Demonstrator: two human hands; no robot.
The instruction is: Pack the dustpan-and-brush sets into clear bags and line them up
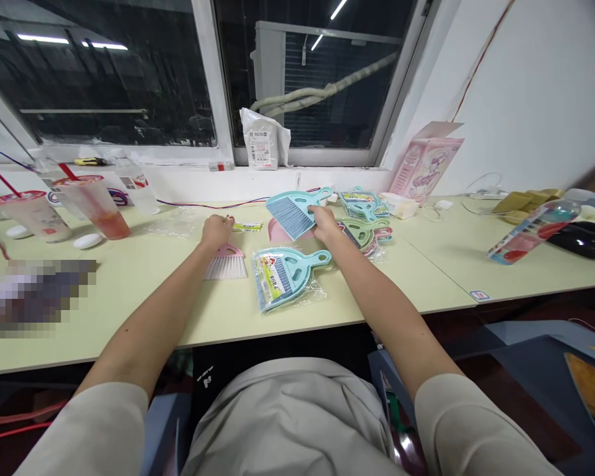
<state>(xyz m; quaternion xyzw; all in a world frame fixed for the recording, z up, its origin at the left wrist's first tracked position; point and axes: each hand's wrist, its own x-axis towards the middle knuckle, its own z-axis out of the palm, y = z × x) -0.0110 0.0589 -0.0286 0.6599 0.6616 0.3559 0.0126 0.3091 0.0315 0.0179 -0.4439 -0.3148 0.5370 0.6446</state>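
Two hands, a pink brush and a blue pair over the bench

The left hand (217,231) is closed around the upper part of the pink brush (227,262), its white bristles pointing towards the near edge of the bench (416,264). The right hand (323,222) grips the blue brush (290,217), with the blue dustpan (303,198) tilted up behind it; the fingers underneath are hidden, so how much of the dustpan they hold cannot be told. Part of a pink dustpan (277,231) shows just below that pair.

Nearer the person lies a wrapped blue set (290,274), its clear film spreading onto the bench. A green dustpan (361,231) and more wrapped sets (359,201) lie beside the right forearm, while drink cups (96,208) stand to the left.

The pieces look like thin moulded plastic, so they should be light and fairly stiff, with bristles that bend under a press. The blue pair is best taken at the handles, thumb over the brush and fingers beneath the dustpan, since a hold on one piece alone could let the other slide. The pink brush suits a pinch on its handle, clear of the bristles. The film is likely slippery, so the wrapped set would be surer held through it by the firm plastic handle
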